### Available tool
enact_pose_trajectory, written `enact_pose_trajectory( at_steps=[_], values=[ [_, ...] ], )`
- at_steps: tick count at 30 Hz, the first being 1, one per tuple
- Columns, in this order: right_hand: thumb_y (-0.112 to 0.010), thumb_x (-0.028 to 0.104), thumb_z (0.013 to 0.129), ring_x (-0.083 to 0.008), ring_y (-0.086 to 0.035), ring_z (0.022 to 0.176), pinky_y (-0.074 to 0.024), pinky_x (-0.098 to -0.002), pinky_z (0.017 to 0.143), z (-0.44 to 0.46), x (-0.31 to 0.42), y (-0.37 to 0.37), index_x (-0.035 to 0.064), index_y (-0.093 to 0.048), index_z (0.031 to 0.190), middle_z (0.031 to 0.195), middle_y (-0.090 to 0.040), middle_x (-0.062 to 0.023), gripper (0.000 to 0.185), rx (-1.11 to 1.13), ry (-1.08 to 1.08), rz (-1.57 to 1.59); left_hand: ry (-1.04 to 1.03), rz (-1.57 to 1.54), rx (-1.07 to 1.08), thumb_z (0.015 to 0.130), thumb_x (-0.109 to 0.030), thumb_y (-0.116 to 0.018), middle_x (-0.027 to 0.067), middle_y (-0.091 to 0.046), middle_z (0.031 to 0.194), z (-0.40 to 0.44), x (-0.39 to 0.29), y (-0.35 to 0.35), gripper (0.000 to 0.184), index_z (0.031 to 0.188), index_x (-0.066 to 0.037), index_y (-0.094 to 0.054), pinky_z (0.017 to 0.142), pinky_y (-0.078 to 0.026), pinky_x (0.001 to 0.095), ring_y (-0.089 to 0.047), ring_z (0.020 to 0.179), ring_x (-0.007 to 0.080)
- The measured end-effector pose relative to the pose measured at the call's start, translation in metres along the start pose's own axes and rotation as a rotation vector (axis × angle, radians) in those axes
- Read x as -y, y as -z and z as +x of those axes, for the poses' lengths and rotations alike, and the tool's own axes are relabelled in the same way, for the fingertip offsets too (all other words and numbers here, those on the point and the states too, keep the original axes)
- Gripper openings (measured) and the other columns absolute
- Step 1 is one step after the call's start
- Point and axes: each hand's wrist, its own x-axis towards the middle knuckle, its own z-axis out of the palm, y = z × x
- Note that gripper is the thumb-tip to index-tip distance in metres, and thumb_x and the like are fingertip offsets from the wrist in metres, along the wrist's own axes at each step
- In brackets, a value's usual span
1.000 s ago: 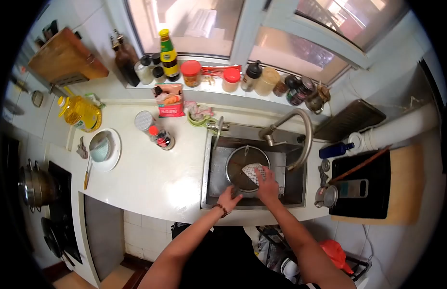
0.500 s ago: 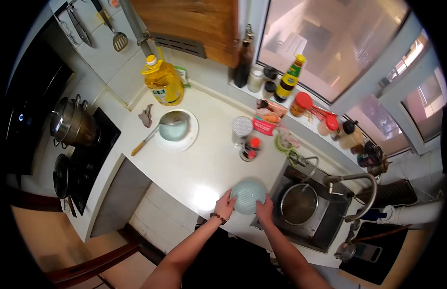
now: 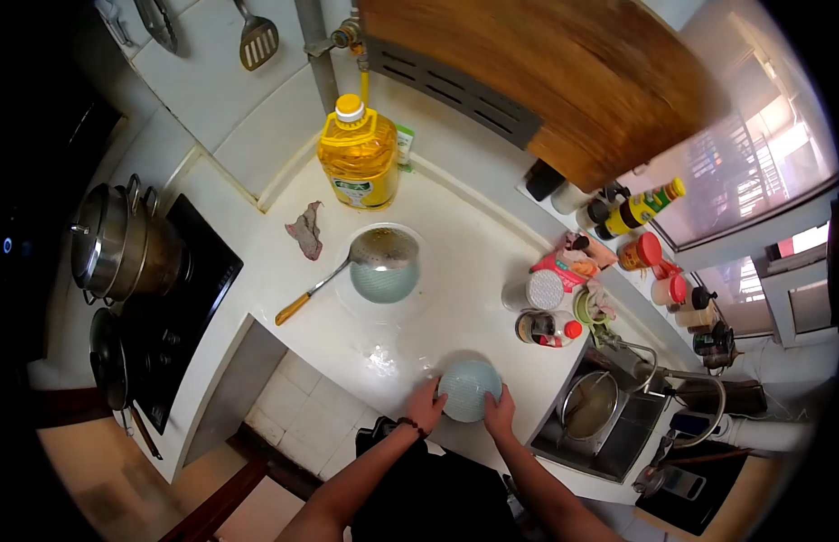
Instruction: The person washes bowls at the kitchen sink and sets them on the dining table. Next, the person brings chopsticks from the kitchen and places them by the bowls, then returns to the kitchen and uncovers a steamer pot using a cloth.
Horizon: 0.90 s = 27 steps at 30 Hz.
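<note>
A pale blue-green bowl (image 3: 471, 391) with a ribbed pattern is held level between my two hands, low over the front part of the counter. My left hand (image 3: 426, 404) grips its left rim, and my right hand (image 3: 500, 411) grips the right rim. The fingers under the bowl are partly hidden. Further back on the counter, a similar blue-green bowl (image 3: 385, 285) sits on a white plate (image 3: 417, 307). Across the top of that bowl lies a skimmer (image 3: 383, 247) with a wooden handle pointing to the front left.
To my right is the sink (image 3: 609, 454), with a metal pot (image 3: 589, 406) in it. A shaker can (image 3: 533, 291) and a red-capped bottle (image 3: 550, 329) stand near it. Behind the plate are an oil jug (image 3: 358, 158) and a crumpled cloth (image 3: 304, 231). The stove (image 3: 180, 307) is on the left.
The camera view has swung toward the left and come nearer the counter. Both hands keep hold of the bowl, which is now slightly further from the sink.
</note>
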Motion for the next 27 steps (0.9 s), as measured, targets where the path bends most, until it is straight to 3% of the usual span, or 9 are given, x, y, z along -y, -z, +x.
enact_pose_trajectory(
  at_steps=[4, 8, 10, 12, 13, 15, 19, 20, 27],
  values=[
    [-0.067, 0.013, 0.087, -0.0316, -0.067, 0.094, -0.0515, -0.041, 0.084, 0.005, 0.022, 0.004, -0.0013, -0.057, 0.124, 0.101, -0.068, -0.0205, 0.04, -0.087, 0.074, -0.116, 0.108, -0.184, 0.158, 0.094, -0.023, -0.059, 0.0207, -0.063, 0.12, 0.007, 0.004, 0.031, 0.046, 0.136, -0.006, -0.05, 0.084, -0.053, 0.0393, -0.066, 0.096, 0.0344],
    [-0.071, 0.019, 0.086, -0.0257, -0.067, 0.088, -0.053, -0.0376, 0.078, 0.038, 0.092, -0.002, 0.0, -0.053, 0.131, 0.097, -0.068, -0.0167, 0.052, -0.104, 0.336, -0.054, 0.005, 0.0, -0.53, 0.084, -0.008, -0.069, 0.0151, -0.063, 0.115, 0.034, 0.037, 0.123, 0.039, 0.122, -0.004, -0.059, 0.074, -0.052, 0.0347, -0.064, 0.085, 0.0245],
    [-0.07, 0.025, 0.088, -0.0254, -0.069, 0.075, -0.0547, -0.0354, 0.071, 0.061, 0.141, -0.037, -0.0005, -0.044, 0.139, 0.091, -0.069, -0.0153, 0.062, 0.287, 0.146, 0.026, 0.045, 0.191, -0.735, 0.086, -0.014, -0.067, 0.016, -0.059, 0.114, 0.05, 0.009, 0.196, 0.045, 0.127, -0.003, -0.054, 0.08, -0.051, 0.0386, -0.061, 0.094, 0.0313],
    [-0.066, 0.029, 0.093, -0.0222, -0.067, 0.062, -0.054, -0.0306, 0.06, 0.094, 0.18, -0.092, 0.0006, -0.028, 0.148, 0.094, -0.069, -0.0168, 0.072, 0.409, -0.092, 0.215, -0.178, 0.588, -0.933, 0.088, -0.019, -0.066, 0.0178, -0.059, 0.115, 0.08, 0.028, 0.242, 0.053, 0.136, -0.005, -0.047, 0.084, -0.051, 0.0448, -0.061, 0.104, 0.0359],
    [-0.063, 0.029, 0.094, -0.0222, -0.067, 0.061, -0.0536, -0.0308, 0.057, 0.108, 0.208, -0.109, 0.0015, -0.026, 0.147, 0.092, -0.069, -0.0171, 0.07, 0.444, -0.261, 0.296, -0.184, 0.593, -0.942, 0.088, -0.019, -0.066, 0.0178, -0.059, 0.115, 0.089, 0.026, 0.26, 0.053, 0.136, -0.005, -0.047, 0.084, -0.051, 0.0448, -0.061, 0.104, 0.0359],
    [-0.061, 0.03, 0.096, -0.0223, -0.066, 0.059, -0.0533, -0.0309, 0.054, 0.122, 0.237, -0.133, 0.0023, -0.024, 0.146, 0.089, -0.069, -0.0174, 0.068, 0.481, -0.423, 0.383, 0.208, 0.609, -0.55, 0.088, -0.023, -0.067, 0.0169, -0.061, 0.114, 0.104, 0.02, 0.285, 0.058, 0.14, -0.009, -0.045, 0.083, -0.053, 0.0465, -0.064, 0.099, 0.0366],
    [-0.055, 0.018, 0.095, -0.0216, -0.065, 0.054, -0.0504, -0.0319, 0.046, 0.136, 0.235, -0.169, -0.0011, -0.036, 0.123, 0.081, -0.066, -0.0175, 0.039, 0.449, -0.393, 0.41, 0.147, 0.83, -0.319, 0.094, -0.023, -0.06, 0.0153, -0.062, 0.109, 0.131, 0.045, 0.303, 0.027, 0.117, -0.01, -0.059, 0.078, -0.054, 0.0483, -0.065, 0.095, 0.0373],
    [-0.054, 0.015, 0.094, -0.0217, -0.064, 0.054, -0.0504, -0.0324, 0.045, 0.142, 0.229, -0.175, -0.002, -0.037, 0.12, 0.078, -0.065, -0.0177, 0.036, 0.391, -0.413, 0.461, 0.097, 0.817, -0.358, 0.096, -0.021, -0.056, 0.0155, -0.062, 0.107, 0.134, 0.051, 0.303, 0.018, 0.106, -0.008, -0.061, 0.077, -0.054, 0.0495, -0.065, 0.094, 0.0374],
    [-0.05, 0.006, 0.088, -0.0238, -0.06, 0.05, -0.047, -0.0338, 0.042, 0.101, 0.212, -0.121, -0.0056, -0.039, 0.113, 0.069, -0.06, -0.0203, 0.029, 0.439, -0.465, 0.565, 0.061, 0.8, -0.385, 0.096, -0.022, -0.055, 0.0167, -0.062, 0.104, 0.13, 0.05, 0.294, 0.018, 0.107, -0.009, -0.061, 0.075, -0.054, 0.0498, -0.065, 0.088, 0.0382]
  ],
)
